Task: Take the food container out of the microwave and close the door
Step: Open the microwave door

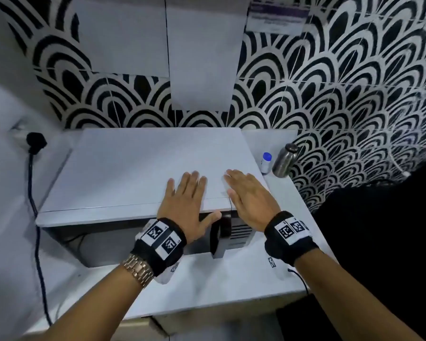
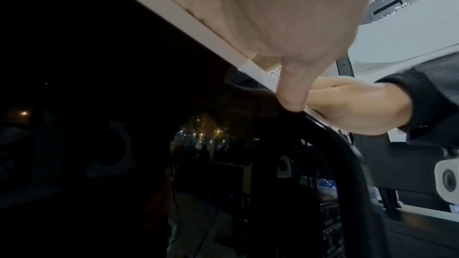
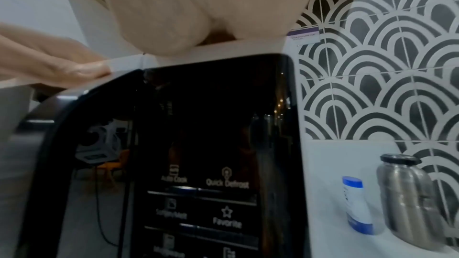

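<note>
Head view shows the white microwave (image 1: 143, 166) on the counter (image 1: 231, 286), its door closed; the food container cannot be seen. Left hand (image 1: 187, 203) and right hand (image 1: 251, 200) lie flat, fingers straight, on its top, holding nothing.

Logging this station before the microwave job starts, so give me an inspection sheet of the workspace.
Surface: white counter, bare in front of the microwave.
Job's things: white microwave, door looks closed; food container not seen.
Clutter: steel bottle and small blue-capped bottle right of the microwave.
Hands: left hand and right hand flat on the microwave top, fingers straight, holding nothing.
Cables: black plug in the wall socket, cord hanging down; thin cable on the counter's right edge.
Surroundings: black-and-white patterned tiles.
</note>
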Demonstrator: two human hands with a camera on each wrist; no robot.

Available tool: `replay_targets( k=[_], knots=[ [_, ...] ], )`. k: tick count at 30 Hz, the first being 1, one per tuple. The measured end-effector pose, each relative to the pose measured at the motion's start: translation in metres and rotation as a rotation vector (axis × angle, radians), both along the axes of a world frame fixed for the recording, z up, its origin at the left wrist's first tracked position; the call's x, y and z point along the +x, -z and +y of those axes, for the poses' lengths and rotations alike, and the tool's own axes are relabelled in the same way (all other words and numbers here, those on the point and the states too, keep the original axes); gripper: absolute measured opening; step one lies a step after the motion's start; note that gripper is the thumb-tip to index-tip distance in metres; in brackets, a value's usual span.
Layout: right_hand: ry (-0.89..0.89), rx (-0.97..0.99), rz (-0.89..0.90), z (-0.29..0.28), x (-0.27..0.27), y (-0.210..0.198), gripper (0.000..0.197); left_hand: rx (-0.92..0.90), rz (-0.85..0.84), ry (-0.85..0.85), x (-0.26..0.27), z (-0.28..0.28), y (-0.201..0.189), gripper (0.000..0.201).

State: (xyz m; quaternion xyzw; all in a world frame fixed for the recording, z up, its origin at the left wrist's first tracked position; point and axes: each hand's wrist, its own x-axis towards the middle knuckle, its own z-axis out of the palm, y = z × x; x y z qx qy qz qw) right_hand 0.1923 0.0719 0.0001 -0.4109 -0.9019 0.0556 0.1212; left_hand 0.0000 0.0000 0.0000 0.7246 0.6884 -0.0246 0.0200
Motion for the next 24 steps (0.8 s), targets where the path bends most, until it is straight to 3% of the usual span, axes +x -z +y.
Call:
replay_targets(
  k=[9,14,19,24],
  knots=[
    [-0.033,0.072,-0.002,0.010,0.004,0.010,0.054,0.097,-0.007,-0.003,-0.001,0.002,0.010,0.097],
    [-0.184,0.039,-0.024,0.026,0.016,0.005,0.064,0.208,-0.043,-0.119,0.014,-0.011,0.017,0.090],
    [-0.325,0.025,-0.037,0.041,0.028,0.005,0.066,0.448,-0.224,-0.277,0.055,-0.037,0.037,0.076],
    [-0.384,0.025,-0.029,0.048,0.031,0.007,0.067,0.790,-0.516,-0.385,0.112,-0.054,0.054,0.057]
  ],
)
